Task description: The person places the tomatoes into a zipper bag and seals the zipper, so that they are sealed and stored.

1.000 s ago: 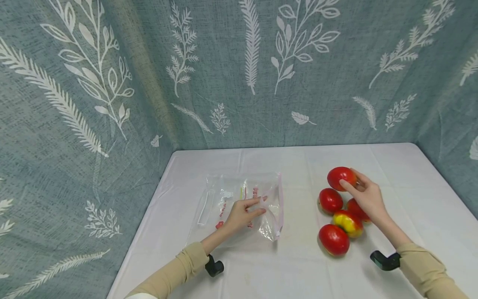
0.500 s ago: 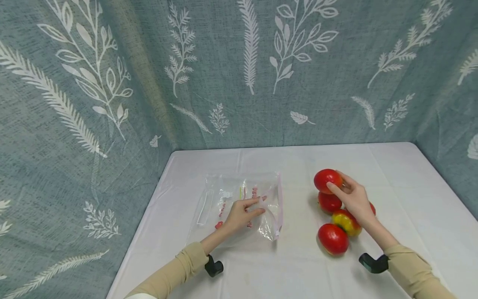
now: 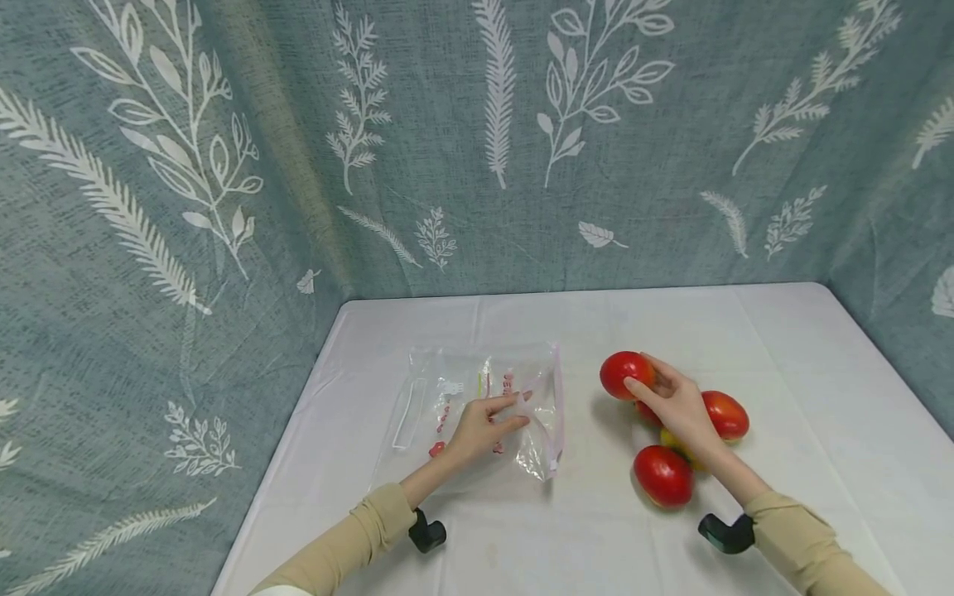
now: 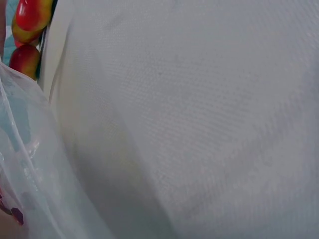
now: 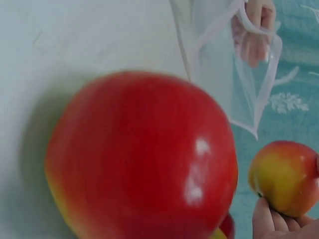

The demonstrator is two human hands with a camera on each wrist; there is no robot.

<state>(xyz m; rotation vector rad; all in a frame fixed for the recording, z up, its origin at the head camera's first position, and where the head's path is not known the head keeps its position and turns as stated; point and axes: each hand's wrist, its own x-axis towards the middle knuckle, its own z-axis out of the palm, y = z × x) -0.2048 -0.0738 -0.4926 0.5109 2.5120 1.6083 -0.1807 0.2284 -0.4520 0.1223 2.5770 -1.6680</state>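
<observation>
My left hand (image 3: 475, 429) pinches the upper layer of a clear plastic zip bag (image 3: 456, 377) lying on the left of the table, its pink-edged mouth facing right. In the right wrist view the bag's mouth (image 5: 269, 79) gapes, with the left hand (image 5: 254, 35) seen at it. My right hand (image 3: 680, 410) grips a red-and-yellow mango (image 3: 623, 375) between thumb and fingers, raised over the table. Below the right hand lie several more mangoes, one at the front (image 3: 662, 477) and one to the right (image 3: 725, 415); others are partly hidden by the hand.
A white cloth (image 3: 507, 546) covers the table. Behind and left of it hangs a blue-green curtain (image 3: 462, 232) with white leaf patterns. Black wrist cameras sit under the left wrist (image 3: 427, 532) and the right wrist (image 3: 726, 534).
The right hand has carried its mango leftward and a little nearer, toward the bag. More of the right-hand mango shows now. The left hand and the bag have stayed put.
</observation>
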